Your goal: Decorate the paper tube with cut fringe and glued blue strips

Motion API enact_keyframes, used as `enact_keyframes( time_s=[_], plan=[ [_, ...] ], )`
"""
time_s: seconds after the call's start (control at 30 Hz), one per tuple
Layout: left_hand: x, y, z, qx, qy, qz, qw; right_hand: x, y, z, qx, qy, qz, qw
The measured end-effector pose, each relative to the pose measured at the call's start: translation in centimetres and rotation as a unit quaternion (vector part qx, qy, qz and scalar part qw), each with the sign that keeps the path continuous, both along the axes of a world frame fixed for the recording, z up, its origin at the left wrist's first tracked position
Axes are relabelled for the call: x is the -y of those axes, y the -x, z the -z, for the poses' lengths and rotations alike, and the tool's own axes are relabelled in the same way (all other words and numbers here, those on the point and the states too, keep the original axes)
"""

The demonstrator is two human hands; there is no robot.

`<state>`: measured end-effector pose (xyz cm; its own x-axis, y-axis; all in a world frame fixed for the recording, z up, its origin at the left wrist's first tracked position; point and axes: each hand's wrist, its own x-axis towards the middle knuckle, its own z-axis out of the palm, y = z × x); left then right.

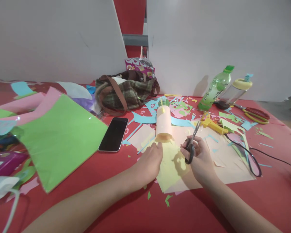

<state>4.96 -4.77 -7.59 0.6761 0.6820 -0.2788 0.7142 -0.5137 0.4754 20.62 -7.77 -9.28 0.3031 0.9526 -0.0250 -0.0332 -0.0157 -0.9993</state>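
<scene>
My left hand (149,161) rests on a pale yellow paper sheet (169,165), its fingers curled and pressing the sheet's left edge onto the red table (126,200). My right hand (199,157) grips black-handled scissors (191,145), blades pointing up and away, slightly apart. Just beyond both hands stands a peach paper tube (163,124), upright on peach paper (232,165). Many coloured paper scraps lie around.
A black phone (113,134) lies left of the tube, beside a large green sheet (58,139). A plaid bag (126,94) sits at the back. At the right are a green bottle (215,87), a clear bottle (235,92), a yellow glue gun (212,124), red-and-yellow scissors (254,115) and a black cable (254,158).
</scene>
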Motion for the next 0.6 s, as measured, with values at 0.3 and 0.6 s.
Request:
enact_keyframes(
  time_s=[0.3, 0.6],
  plan=[
    [-0.7, 0.0, -0.1, -0.043, -0.116, -0.054, 0.991, -0.1, 0.0, 0.1, 0.01, -0.005, -0.011, 1.0],
    [-1.7, -0.1, 0.1, 0.218, 0.072, -0.176, 0.957, 0.3, 0.3, -0.3, 0.015, -0.008, -0.017, 1.0]
  ],
)
